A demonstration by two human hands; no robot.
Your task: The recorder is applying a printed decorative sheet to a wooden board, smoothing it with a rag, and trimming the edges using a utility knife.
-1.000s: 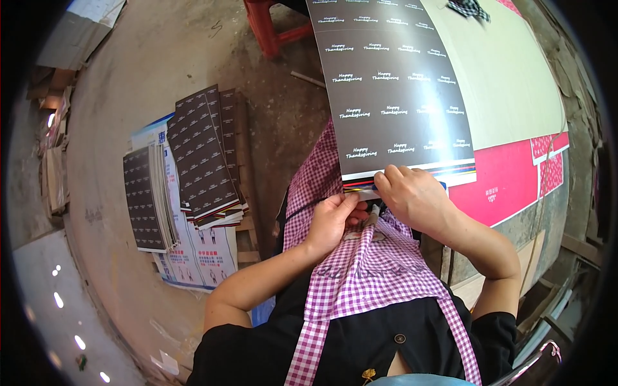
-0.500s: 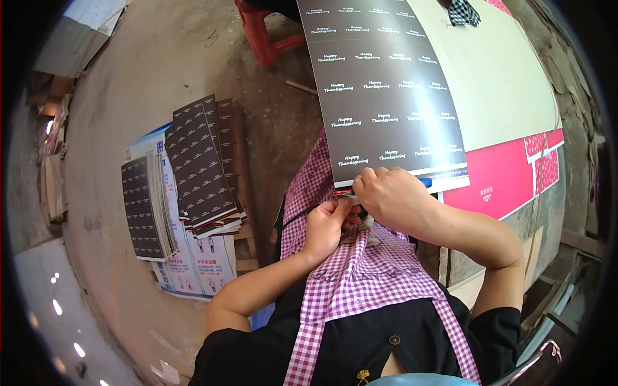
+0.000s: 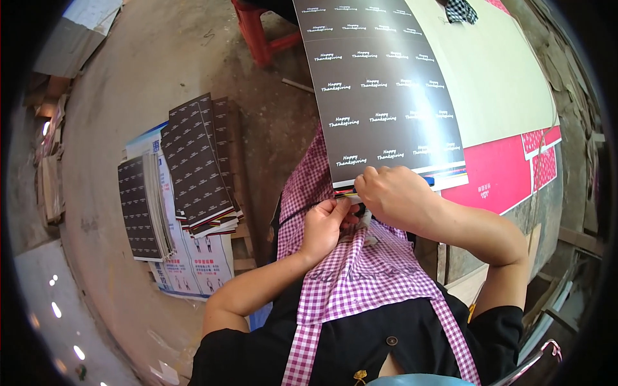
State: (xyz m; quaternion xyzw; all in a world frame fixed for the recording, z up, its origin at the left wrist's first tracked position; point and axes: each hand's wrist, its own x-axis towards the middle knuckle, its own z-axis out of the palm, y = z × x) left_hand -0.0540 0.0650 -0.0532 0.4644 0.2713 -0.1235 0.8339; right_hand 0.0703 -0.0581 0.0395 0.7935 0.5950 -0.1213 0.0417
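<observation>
A large glossy dark brown sheet (image 3: 386, 90) with rows of white lettering lies in front of me, its near edge striped with color. My left hand (image 3: 325, 225) is closed in a pinch by the sheet's near left corner; its fingertips partly hide what is between them. My right hand (image 3: 393, 196) is curled palm down over the near edge, just right of the left, with the fingers closed. A blue end of some object (image 3: 429, 181) sticks out beside the right hand; the rest is hidden. Below both hands is my checked apron (image 3: 360, 276).
Pale board (image 3: 499, 77) lies right of the brown sheet, above pink printed sheets (image 3: 492, 174) on the table. To the left, stacks of brown printed sheets (image 3: 193, 154) rest on a printed poster (image 3: 209, 264) over a wooden pallet. A red stool (image 3: 257, 38) stands at the far side.
The right hand has shifted slightly to the right, and more of the blue end shows beside it. The left hand keeps its pinch near the sheet's corner.
</observation>
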